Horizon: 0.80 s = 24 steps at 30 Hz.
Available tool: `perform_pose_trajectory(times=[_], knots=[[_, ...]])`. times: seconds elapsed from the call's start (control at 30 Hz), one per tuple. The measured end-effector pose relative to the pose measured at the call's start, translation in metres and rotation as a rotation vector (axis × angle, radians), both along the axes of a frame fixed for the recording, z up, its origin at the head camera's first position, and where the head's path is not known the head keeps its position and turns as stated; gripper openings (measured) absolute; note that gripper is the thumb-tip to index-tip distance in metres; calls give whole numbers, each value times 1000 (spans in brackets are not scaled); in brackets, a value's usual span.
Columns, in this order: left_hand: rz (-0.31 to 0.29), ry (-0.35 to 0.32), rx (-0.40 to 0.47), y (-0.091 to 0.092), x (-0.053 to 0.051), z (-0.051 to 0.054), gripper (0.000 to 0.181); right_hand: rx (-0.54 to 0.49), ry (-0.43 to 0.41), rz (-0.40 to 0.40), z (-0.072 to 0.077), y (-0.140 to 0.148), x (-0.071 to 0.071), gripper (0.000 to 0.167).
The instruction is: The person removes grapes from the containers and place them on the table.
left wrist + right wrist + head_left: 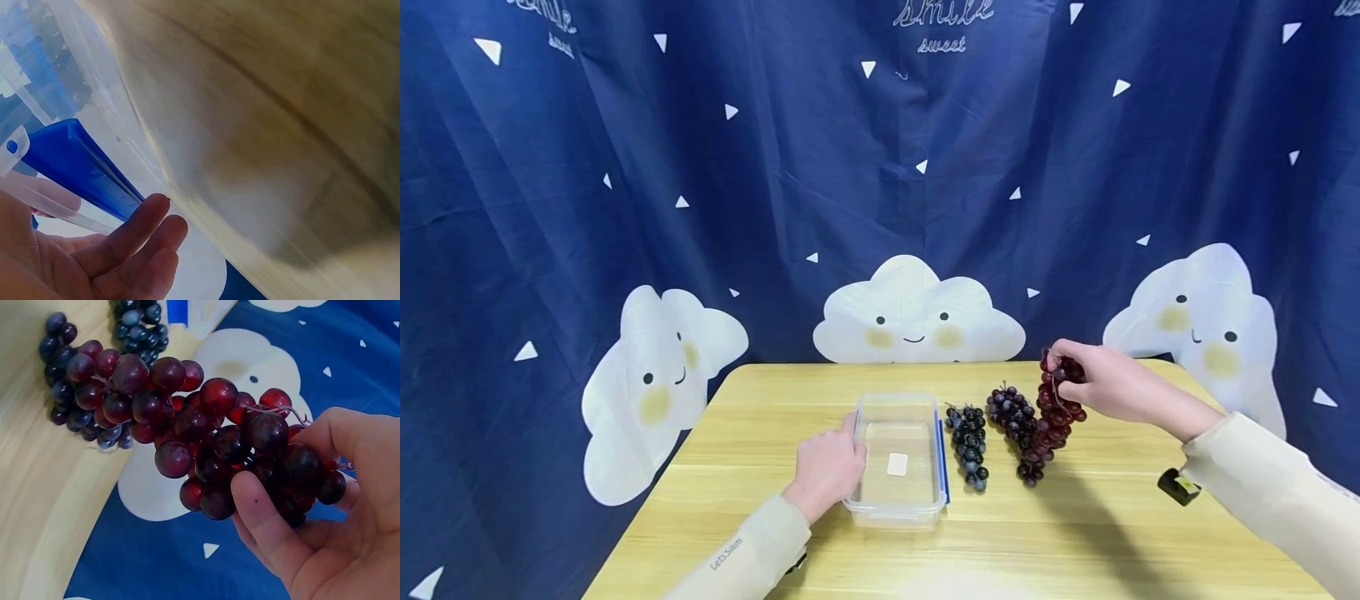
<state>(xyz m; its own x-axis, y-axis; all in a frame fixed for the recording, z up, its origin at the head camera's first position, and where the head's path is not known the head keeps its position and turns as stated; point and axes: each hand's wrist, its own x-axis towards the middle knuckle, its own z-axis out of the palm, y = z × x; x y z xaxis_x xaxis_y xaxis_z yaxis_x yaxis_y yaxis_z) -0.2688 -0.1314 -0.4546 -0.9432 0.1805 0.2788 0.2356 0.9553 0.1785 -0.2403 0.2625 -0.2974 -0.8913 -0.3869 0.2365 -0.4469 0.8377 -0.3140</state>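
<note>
My right hand (1101,379) holds a bunch of red grapes (1054,417) by its upper end, above the right part of the table. In the right wrist view, thumb and fingers (265,519) close round the red grapes (215,425). At the left side of a clear plastic food container (898,518), my left hand (829,462) grips the wall. The left wrist view shows its curled fingers (140,250) beside a blue clip (78,165) of the container. Between container and red bunch lie a black bunch of grapes (968,446) and a dark purple bunch (1011,414).
The wooden table (737,467) reaches back to a dark blue curtain (760,167) with white clouds. A white square label (897,464) shows at the container's bottom. The container's right side has a long blue clip (942,458).
</note>
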Motion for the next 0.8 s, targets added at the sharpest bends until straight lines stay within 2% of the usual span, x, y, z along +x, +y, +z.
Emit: perform_pose_trajectory(times=[0.27,0.53,0.8], knots=[[-10,6,-1,1,1,3,52,20,11,-26,-10,18,4,23],[-9,0,-2,2,1,2,53,30,-25,-77,-19,36,8,23],[-5,-8,-5,-1,0,-1,54,84,64,-91,-24,49,12,21]])
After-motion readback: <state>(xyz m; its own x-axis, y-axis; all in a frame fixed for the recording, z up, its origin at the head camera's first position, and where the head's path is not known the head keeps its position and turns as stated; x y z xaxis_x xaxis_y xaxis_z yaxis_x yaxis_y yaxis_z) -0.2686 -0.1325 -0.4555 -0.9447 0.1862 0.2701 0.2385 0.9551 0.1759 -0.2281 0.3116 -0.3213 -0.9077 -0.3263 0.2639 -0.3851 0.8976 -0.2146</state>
